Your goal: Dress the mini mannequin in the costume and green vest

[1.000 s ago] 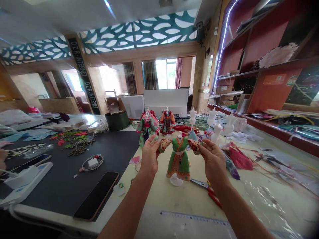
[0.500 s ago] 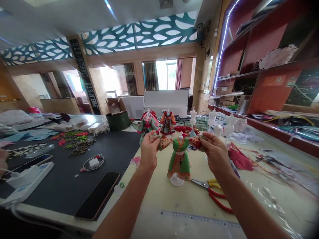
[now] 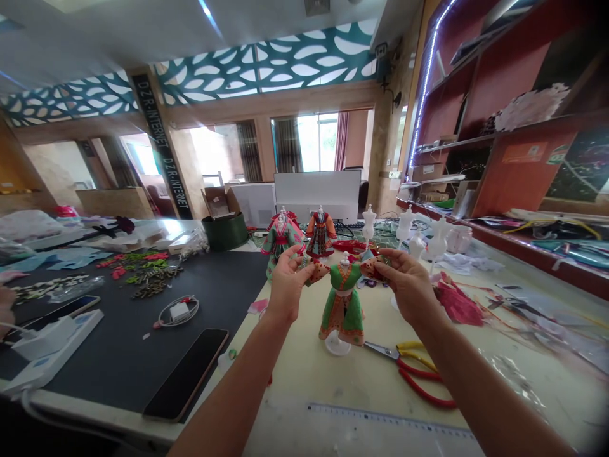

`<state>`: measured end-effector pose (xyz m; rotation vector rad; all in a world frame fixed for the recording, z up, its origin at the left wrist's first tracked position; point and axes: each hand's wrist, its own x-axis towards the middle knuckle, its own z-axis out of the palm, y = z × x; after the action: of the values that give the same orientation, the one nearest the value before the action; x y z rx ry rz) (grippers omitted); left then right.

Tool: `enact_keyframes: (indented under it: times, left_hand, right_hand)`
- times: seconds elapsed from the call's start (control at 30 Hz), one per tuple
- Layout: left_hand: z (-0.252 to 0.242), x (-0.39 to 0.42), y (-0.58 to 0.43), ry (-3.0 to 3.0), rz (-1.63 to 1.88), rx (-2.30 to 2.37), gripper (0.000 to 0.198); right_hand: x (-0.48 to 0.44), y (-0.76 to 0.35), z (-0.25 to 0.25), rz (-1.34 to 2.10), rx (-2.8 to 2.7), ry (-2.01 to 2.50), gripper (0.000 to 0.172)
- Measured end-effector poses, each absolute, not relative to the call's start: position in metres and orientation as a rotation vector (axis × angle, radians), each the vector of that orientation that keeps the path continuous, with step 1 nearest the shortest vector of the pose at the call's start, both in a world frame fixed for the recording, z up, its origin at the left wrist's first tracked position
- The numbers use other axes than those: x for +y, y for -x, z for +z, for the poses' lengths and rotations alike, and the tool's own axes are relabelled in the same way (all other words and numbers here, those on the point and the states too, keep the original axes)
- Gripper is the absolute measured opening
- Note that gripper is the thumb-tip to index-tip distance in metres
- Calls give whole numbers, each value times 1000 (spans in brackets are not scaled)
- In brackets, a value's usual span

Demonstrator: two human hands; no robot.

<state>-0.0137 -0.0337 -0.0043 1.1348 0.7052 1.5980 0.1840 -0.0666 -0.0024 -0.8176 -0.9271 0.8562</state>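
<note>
A small green and orange doll dress [image 3: 343,298] stands upright on a mini mannequin with a clear round base [image 3: 337,345]. Its two patterned sleeves stretch out to the sides. My left hand [image 3: 287,285] pinches the end of the left sleeve [image 3: 318,271] between thumb and fingers. On the other side, my right hand [image 3: 404,281] grips the tip of the right sleeve [image 3: 372,269]. Scissors [image 3: 412,365] with red and yellow handles lie below my right forearm, blades toward the mannequin base. A clear ruler [image 3: 371,416] lies near the front edge.
Behind stand two dressed mini mannequins [image 3: 280,238] [image 3: 320,231] and several bare white ones [image 3: 369,223]. Pink cloth [image 3: 457,299] lies on the right. On the dark mat are a phone [image 3: 188,374], a coiled cable [image 3: 179,311] and a power strip [image 3: 57,349]. Another person's hand shows at far left.
My right hand has shifted slightly left and up, and my fingers have moved further over the sleeves. The dress and mannequin stay in place.
</note>
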Motion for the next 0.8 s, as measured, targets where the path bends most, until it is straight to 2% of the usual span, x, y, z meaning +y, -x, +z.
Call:
enact_keyframes:
  times: [0.5,0.67,0.8]
  left_hand:
    - [-3,-35,11,-1126,1697,732,50]
    - [-5,-44,13,-943,1609,730,49]
    - [-9,-53,15,-767,1510,709,39]
  right_hand:
    - [-58,-187,-6,763,-882,844,33]
    - [-62,-189,-8,840,-823,863,35]
    - [-69,-190,-11,943,-765,874,35]
